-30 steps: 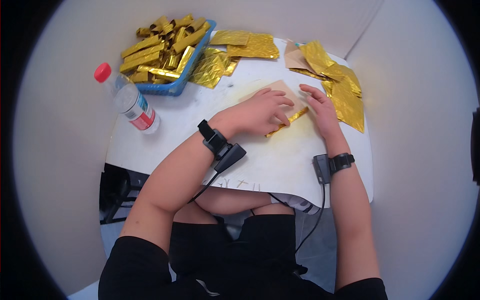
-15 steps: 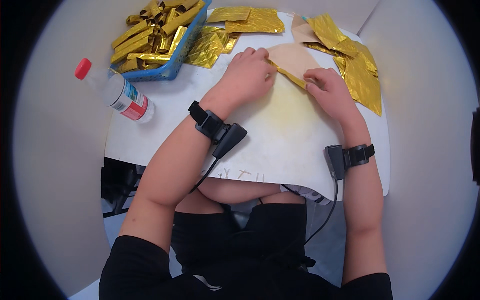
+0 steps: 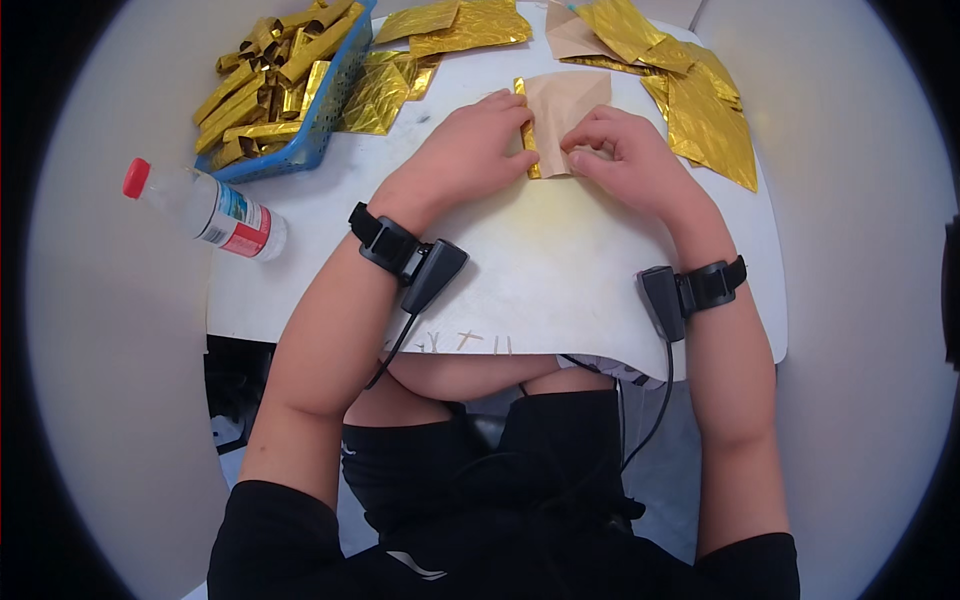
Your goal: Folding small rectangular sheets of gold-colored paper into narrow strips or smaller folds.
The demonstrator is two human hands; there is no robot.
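On the white table a sheet of gold foil paper (image 3: pixel 565 105) lies with its brown backing up. A narrow gold strip is folded over along its left edge. My left hand (image 3: pixel 475 150) holds that folded edge, fingertips near its far end and thumb near its lower part. At the sheet's lower right my right hand (image 3: pixel 635 160) is curled, thumb and fingers drawn together at the paper; the exact grip is partly hidden. Black straps with small devices sit on both wrists.
A blue basket (image 3: pixel 322 125) full of rolled gold foil tubes (image 3: pixel 235 100) stands at the far left. Near it is a plastic bottle (image 3: pixel 240 218) with a red cap. Flat gold foil sheets (image 3: pixel 710 125) lie at the far right, with more foil sheets (image 3: pixel 470 28) at the back.
The foil sheet has turned so its folded gold edge, slanting before between both hands, now runs along its left side. My right hand has moved left and lower on the sheet.
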